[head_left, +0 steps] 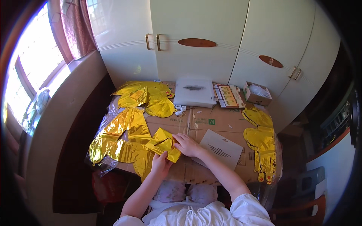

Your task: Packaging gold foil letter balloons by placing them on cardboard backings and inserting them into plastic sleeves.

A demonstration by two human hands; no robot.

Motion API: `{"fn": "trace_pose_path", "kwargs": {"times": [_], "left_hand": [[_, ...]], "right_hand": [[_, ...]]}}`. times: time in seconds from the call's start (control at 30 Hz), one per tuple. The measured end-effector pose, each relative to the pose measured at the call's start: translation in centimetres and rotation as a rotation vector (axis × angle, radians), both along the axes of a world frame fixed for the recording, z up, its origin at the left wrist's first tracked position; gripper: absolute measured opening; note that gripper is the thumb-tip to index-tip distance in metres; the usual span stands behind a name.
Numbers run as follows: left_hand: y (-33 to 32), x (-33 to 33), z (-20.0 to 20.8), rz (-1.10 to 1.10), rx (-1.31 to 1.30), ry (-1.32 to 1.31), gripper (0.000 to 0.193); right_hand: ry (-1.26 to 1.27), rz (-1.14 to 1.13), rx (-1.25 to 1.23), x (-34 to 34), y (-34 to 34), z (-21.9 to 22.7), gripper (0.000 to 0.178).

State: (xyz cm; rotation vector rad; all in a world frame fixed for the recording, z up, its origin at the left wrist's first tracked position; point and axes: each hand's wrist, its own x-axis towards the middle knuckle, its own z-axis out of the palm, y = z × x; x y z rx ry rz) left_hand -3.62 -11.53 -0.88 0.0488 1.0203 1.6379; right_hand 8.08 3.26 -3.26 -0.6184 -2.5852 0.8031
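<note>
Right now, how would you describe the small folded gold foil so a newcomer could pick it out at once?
On the cardboard-covered table, look toward the near side, between the left hand and the right hand. There sits the folded gold foil. Unlike the larger gold shapes spread along the table's left and right, it is a small packet that both hands touch.

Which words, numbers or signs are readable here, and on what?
I do not copy wording, only tell its places.
Yellow card: large letters, legible.
Cardboard: green square mark, legible; smaller print, unreadable.
Grey sheet: several lines, too small.
White package: dark print, blurred.
Small box: mark, too small.
</note>
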Motion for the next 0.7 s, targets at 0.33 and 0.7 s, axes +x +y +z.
{"fn": "trace_pose_path", "kwargs": {"times": [0.33,0.7], "left_hand": [[0.0,-0.2,-1.0,-0.048,0.099,0.049,0.032],[-7.6,-0.6,3.7,-0.008,0.148,0.082,0.016]], "right_hand": [[0.084,-0.151,-0.105,4.1,-0.8,2.5,0.050],[-0.272,-0.310,0.441,18.6,-8.6,3.2,0.046]]}}
